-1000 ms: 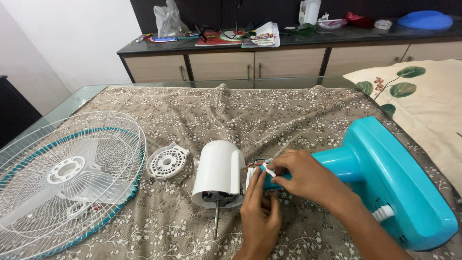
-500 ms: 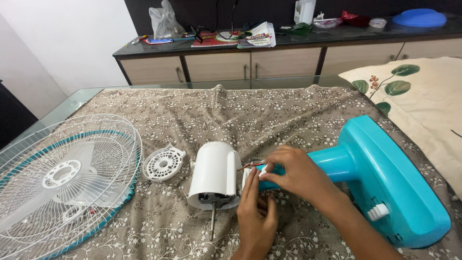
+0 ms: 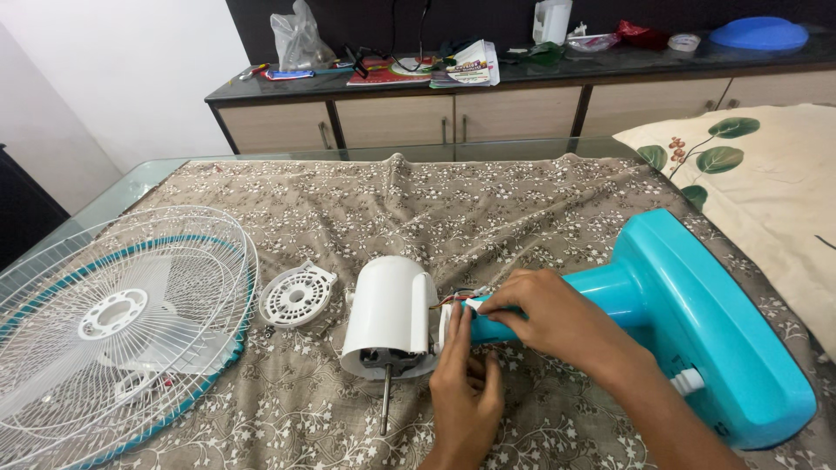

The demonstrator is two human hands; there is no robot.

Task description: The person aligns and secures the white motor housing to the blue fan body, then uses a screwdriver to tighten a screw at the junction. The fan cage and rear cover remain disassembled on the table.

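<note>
One glass table, draped in one brown floral cloth [image 3: 488,218], fills the view. One round wire fan guard [image 3: 113,322], white mesh with a teal rim, lies at 9 o'clock with white blades showing through it. One teal plastic fan base [image 3: 705,322], smooth and wedge-shaped with a tubular neck, lies at 3 o'clock; one white knob projects from its lower edge. One white cylindrical motor housing [image 3: 390,313], with one thin metal shaft pointing toward 6 o'clock, sits at centre, at the tip of the neck. One small round slotted white cover [image 3: 297,296] lies between the housing and the guard, just beside both.

The right hand [image 3: 557,318] is closed around the end of the teal neck where thin wires emerge, next to the housing. The left hand [image 3: 466,392], at 6 o'clock, has its fingers raised against the joint between housing and neck; whether it grips anything cannot be told.

Against the earlier frames, hands and parts keep the same arrangement; only the framing has shifted slightly.

One dark-topped sideboard [image 3: 522,96] with a cluttered top stands at 12 o'clock.
</note>
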